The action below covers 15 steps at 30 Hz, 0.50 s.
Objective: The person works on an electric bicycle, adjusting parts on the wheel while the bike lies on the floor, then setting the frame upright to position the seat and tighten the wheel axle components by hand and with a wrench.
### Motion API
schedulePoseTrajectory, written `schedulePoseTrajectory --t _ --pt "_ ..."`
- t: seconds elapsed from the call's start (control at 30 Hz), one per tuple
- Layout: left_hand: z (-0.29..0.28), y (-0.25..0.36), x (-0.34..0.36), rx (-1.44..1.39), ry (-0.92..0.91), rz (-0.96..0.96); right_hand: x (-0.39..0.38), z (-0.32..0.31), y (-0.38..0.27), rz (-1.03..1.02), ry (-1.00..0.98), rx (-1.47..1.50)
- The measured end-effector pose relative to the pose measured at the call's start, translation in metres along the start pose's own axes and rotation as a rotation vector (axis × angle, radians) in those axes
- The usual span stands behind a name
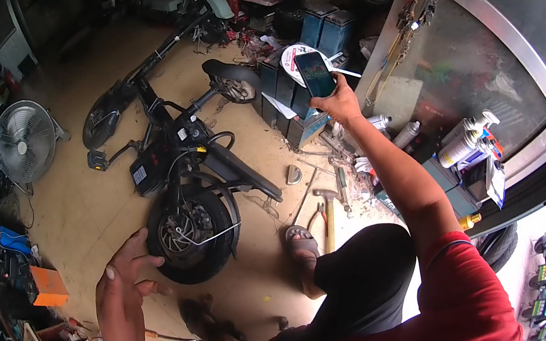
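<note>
My right hand point(339, 101) reaches far forward with the arm stretched out, gripping a dark smartphone point(315, 76) by its lower end and right edge. Behind the phone is a round white lid-like thing point(291, 60) on top of blue-grey block batteries point(309, 127). My left hand point(125, 276) is raised at the lower left with its fingers apart and nothing in them. Nearest to it is the thick black tyre point(197, 277) of a small black electric bike point(190, 132), which appears to lie on its side on the floor.
A standing fan point(24, 142) is at the left, above an orange box point(48, 286). By my sandalled foot lie a hammer point(330, 222) and pliers point(318, 217). Spray cans point(458, 147) stand at the right near a metal-framed glass door point(509, 40). Parts clutter both sides.
</note>
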State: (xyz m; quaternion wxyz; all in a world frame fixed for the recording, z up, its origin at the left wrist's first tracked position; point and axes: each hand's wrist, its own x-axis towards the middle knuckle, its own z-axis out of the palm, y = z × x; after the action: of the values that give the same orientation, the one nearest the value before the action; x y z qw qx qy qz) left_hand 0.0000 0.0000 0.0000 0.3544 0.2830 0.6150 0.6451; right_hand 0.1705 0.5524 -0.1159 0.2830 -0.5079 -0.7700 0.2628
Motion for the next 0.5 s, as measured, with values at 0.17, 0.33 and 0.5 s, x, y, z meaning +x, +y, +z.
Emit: schedulePoseTrajectory --t 0.17,0.33,0.5 --pt "-0.026 -0.018 0.003 0.213 0.105 -0.097 0.091 0.075 0.045 0.047 0.070 -0.025" --pt "-0.041 -0.029 0.036 0.622 -0.127 -0.196 0.203 0.087 0.121 -0.169 0.060 -0.257" --pt "-0.040 -0.038 0.043 0.891 -0.181 -0.211 0.236 0.152 0.121 -0.259 0.055 -0.372"
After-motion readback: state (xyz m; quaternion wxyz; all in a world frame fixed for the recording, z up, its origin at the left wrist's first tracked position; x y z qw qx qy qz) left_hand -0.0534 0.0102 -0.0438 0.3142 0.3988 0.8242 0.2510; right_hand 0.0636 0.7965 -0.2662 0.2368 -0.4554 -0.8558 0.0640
